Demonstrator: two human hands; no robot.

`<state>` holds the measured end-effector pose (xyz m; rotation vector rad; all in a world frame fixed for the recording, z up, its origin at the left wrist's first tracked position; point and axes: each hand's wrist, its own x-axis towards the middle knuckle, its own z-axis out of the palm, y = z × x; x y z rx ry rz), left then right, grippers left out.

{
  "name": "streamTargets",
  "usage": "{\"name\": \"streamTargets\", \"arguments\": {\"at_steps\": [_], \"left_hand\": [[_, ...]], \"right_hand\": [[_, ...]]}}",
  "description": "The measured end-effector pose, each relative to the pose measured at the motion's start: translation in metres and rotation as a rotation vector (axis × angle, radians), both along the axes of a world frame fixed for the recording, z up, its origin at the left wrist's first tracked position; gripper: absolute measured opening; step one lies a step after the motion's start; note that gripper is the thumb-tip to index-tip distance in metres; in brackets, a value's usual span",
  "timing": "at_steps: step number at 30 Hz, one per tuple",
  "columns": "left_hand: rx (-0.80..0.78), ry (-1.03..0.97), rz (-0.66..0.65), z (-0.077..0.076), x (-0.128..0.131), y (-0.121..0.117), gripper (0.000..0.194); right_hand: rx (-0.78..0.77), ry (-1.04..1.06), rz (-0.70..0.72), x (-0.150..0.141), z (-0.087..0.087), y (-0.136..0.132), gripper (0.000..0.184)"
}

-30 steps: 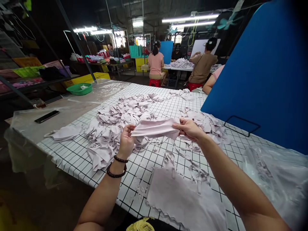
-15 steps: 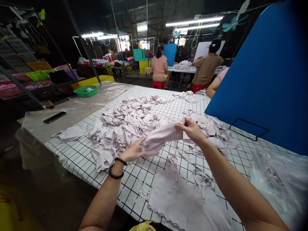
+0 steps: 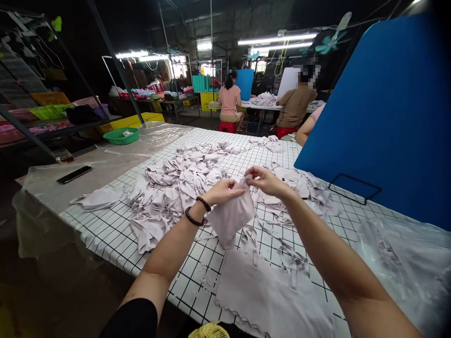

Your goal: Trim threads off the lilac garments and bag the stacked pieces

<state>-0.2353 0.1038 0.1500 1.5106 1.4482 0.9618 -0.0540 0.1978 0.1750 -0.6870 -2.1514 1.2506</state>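
Fabric piece [image 3: 230,218] hung above the tabletop [image 3: 109,230] beside the left pile [image 3: 176,195], top edge pinched by your left hand [image 3: 222,191] and right hand [image 3: 267,182]; this apparent edge-handling step called next for steady tension.

In the middle of the frame, my left hand [image 3: 227,191] and right hand [image 3: 264,180] are above the table [image 3: 186,272], the held cloth [image 3: 232,218] hanging below them. Left of it lies the larger heap [image 3: 183,180]; right of my right hand, the smaller heap [image 3: 305,188], with the panel [image 3: 380,122] beyond it, filling the upper right. Before me, at bottom centre, lies the spread cloth [image 3: 271,295], loose strips [image 3: 293,263] at its far edge. The plastic bag [image 3: 405,272] is at lower right. At centre left lies the phone [image 3: 74,174], with the basin [image 3: 121,136] behind it, further right. Two people [image 3: 230,101] sit behind my table, at upper centre.
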Motion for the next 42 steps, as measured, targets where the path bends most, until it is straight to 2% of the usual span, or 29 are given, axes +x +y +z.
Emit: {"name": "streamTargets", "arguments": {"at_steps": [2, 3, 4, 7, 10, 12, 14, 16, 18, 20, 25, 31, 38, 42], "left_hand": [[0.016, 0.018, 0.239, -0.005, 0.002, 0.012, 0.034], [0.023, 0.02, 0.344, -0.007, 0.002, 0.018, 0.029], [0.022, 0.015, 0.425, -0.01, 0.001, 0.024, 0.025], [-0.012, -0.024, 0.54, -0.019, 0.0, 0.04, 0.02], [-0.056, -0.091, 0.615, -0.023, 0.001, 0.054, 0.023], [-0.067, -0.135, 0.661, -0.023, 0.004, 0.061, 0.024], [-0.065, -0.175, 0.694, -0.022, 0.006, 0.066, 0.023], [-0.058, -0.206, 0.715, -0.019, 0.008, 0.068, 0.022], [-0.052, -0.232, 0.73, -0.017, 0.008, 0.069, 0.022], [-0.045, -0.253, 0.742, -0.016, 0.008, 0.068, 0.023], [-0.046, -0.294, 0.758, -0.016, 0.006, 0.066, 0.022], [-0.067, -0.323, 0.767, -0.018, 0.006, 0.064, 0.022], [-0.096, -0.311, 0.76, -0.019, 0.004, 0.065, 0.024], [-0.115, -0.275, 0.756, -0.02, 0.0, 0.064, 0.025]], "right_hand": [[0.123, 0.003, -0.373, -0.003, -0.011, -0.011, 0.021], [0.156, 0.012, -0.484, -0.005, -0.017, -0.021, 0.021], [0.173, 0.021, -0.525, -0.008, -0.025, -0.034, 0.021], [0.256, 0.031, -0.376, -0.019, -0.052, -0.08, 0.024], [0.456, -0.121, -0.371, -0.036, -0.086, -0.115, 0.048], [0.636, -0.256, -0.445, -0.046, -0.109, -0.123, 0.055], [0.804, -0.365, -0.493, -0.052, -0.127, -0.12, 0.046], [0.96, -0.434, -0.456, -0.056, -0.138, -0.111, 0.036], [1.086, -0.474, -0.374, -0.057, -0.141, -0.104, 0.042], [1.146, -0.506, -0.324, -0.059, -0.138, -0.099, 0.047], [1.105, -0.593, -0.368, -0.065, -0.129, -0.097, 0.04], [1.143, -0.614, -0.264, -0.069, -0.124, -0.099, 0.036], [0.926, -0.715, -0.28, -0.095, -0.123, -0.096, 0.031], [0.888, -0.711, -0.309, -0.102, -0.12, -0.092, 0.029]]}}
